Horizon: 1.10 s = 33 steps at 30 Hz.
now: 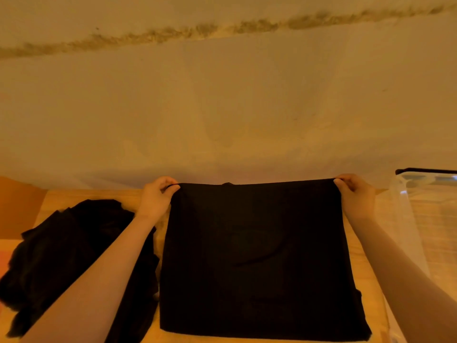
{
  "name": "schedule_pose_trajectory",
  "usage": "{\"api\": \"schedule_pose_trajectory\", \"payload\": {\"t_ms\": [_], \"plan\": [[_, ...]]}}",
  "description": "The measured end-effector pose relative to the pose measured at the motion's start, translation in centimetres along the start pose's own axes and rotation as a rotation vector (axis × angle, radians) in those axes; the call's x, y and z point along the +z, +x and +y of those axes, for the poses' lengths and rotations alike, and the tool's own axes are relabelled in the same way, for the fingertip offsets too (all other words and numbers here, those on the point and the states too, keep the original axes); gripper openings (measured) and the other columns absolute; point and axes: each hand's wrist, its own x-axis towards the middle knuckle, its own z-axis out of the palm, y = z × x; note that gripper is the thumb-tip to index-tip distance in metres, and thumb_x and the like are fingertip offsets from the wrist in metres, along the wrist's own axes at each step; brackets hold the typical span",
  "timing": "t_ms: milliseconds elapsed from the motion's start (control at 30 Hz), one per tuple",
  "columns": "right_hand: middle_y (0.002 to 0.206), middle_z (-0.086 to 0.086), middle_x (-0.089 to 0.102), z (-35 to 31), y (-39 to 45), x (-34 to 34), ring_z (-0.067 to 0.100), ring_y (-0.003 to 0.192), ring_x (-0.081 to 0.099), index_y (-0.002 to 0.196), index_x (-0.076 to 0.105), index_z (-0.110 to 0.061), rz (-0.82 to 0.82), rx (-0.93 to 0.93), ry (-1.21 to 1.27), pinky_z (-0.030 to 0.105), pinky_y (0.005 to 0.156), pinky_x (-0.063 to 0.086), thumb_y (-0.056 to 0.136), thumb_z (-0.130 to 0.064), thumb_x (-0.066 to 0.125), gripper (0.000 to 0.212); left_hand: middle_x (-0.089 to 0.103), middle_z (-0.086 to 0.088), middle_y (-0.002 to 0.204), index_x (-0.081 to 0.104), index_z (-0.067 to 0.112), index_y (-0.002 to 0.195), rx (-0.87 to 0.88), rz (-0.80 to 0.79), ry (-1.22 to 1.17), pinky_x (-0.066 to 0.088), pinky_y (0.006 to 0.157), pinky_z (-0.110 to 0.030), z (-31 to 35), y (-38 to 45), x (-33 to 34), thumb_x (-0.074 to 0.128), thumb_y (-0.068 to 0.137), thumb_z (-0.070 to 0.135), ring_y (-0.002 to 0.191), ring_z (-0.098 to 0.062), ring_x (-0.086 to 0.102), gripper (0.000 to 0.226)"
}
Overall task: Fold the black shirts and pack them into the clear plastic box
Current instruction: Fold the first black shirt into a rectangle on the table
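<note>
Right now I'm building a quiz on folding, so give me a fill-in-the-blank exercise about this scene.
1. Each hand, left hand and right hand, pinches a far ____ of the flat black shirt.
2. The heap of unfolded black shirts lies to the flat shirt's ____.
3. The clear plastic box stands on the ____ side.

Missing words: corner; left; right

both hands [158, 198] [356, 196] pinching black shirt [259, 256] corners, clear box [415, 219] right
</note>
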Motion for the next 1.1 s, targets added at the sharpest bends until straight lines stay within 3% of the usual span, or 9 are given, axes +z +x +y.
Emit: {"api": "schedule_pose_trajectory", "payload": {"t_ms": [67,200,333,433,533,700,900,1033,1100], "plan": [[0.091,0.007,0.062,-0.2,0.7,0.4,0.019,0.088,0.057,0.101,0.063,-0.003,0.014,0.012,0.025,0.018,0.070,0.045,0.093,-0.012,0.052,0.016,0.060,0.002,0.091,0.060,0.012,0.091,0.021,0.011,-0.029,0.039,0.081,-0.021,0.9,1.0,0.1,0.058,0.089,0.011,0.093,-0.012,0.055,0.003],[0.085,-0.003,0.059,-0.9,2.2,1.4,0.012,0.083,0.053,0.108,0.060,-0.006,0.060,0.060,0.018,0.009,0.059,0.040,0.095,-0.017,0.049,0.020,0.060,0.005,0.092,0.060,0.010,0.098,0.041,0.052,-0.036,0.040,0.081,-0.022,1.6,3.5,1.3,0.056,0.091,0.013,0.099,-0.017,0.056,0.008],[0.123,0.009,0.051,-2.0,1.3,2.1,0.024,0.110,0.050,0.134,0.041,-0.009,0.030,0.071,-0.161,0.031,0.084,0.040,0.097,-0.018,0.044,0.038,0.052,-0.013,0.127,0.049,0.005,0.125,0.118,0.117,0.334,0.039,0.100,-0.037,1.2,2.8,2.8,0.055,0.091,0.018,0.119,-0.028,0.046,0.037],[0.138,0.012,0.043,-2.2,-2.1,2.6,0.032,0.126,0.041,0.139,0.036,-0.007,-0.024,-0.156,-0.418,0.038,0.101,0.033,0.096,-0.017,0.046,0.046,0.047,-0.014,0.138,0.047,0.007,0.132,0.389,0.039,0.530,0.032,0.107,-0.042,0.7,-2.3,4.9,0.045,0.093,0.029,0.128,-0.031,0.042,0.044],[0.142,0.014,0.041,0.9,-6.9,3.7,0.032,0.133,0.037,0.139,0.038,-0.005,-0.217,-0.447,-0.618,0.039,0.107,0.031,0.093,-0.025,0.050,0.051,0.034,-0.008,0.148,0.036,0.017,0.140,0.537,-0.121,0.732,0.021,0.111,-0.042,-1.6,-8.0,6.5,0.031,0.090,0.042,0.138,-0.025,0.028,0.056],[0.151,-0.004,0.008,7.5,-11.1,0.8,0.013,0.141,0.003,0.143,0.012,-0.019,-0.352,-0.391,-0.841,0.036,0.115,0.007,0.088,-0.063,-0.008,0.072,0.033,-0.012,0.148,0.027,0.014,0.143,0.442,-0.144,0.895,0.027,0.106,-0.046,-7.1,-12.3,5.1,0.025,0.089,0.047,0.137,-0.026,0.024,0.063],[0.151,-0.002,-0.001,7.8,-12.5,-1.6,0.014,0.141,-0.005,0.141,0.000,-0.016,-0.313,-0.293,-0.878,0.032,0.113,-0.003,0.079,-0.069,-0.015,0.083,0.034,-0.014,0.147,0.029,0.009,0.141,0.419,-0.146,0.965,0.027,0.109,-0.045,-7.9,-14.4,3.4,0.007,0.095,0.051,0.137,-0.028,0.026,0.067],[0.150,-0.001,0.012,6.8,-17.4,-0.3,0.018,0.141,0.012,0.143,0.015,-0.016,-0.339,-0.484,-0.918,0.034,0.116,0.009,0.088,-0.061,-0.009,0.075,0.036,-0.010,0.146,0.030,0.011,0.141,0.490,-0.216,0.954,0.004,0.113,-0.039,-8.1,-18.7,4.1,0.007,0.095,0.050,0.137,-0.024,0.022,0.064],[0.151,-0.005,0.002,8.6,-20.0,-0.3,0.013,0.142,0.000,0.143,0.005,-0.021,-0.399,-0.491,-0.926,0.029,0.116,-0.003,0.077,-0.068,-0.024,0.086,0.039,-0.009,0.144,0.032,0.012,0.140,0.451,-0.253,0.944,0.003,0.112,-0.039,-9.5,-20.7,3.9,0.003,0.095,0.050,0.135,-0.024,0.023,0.065]]}}
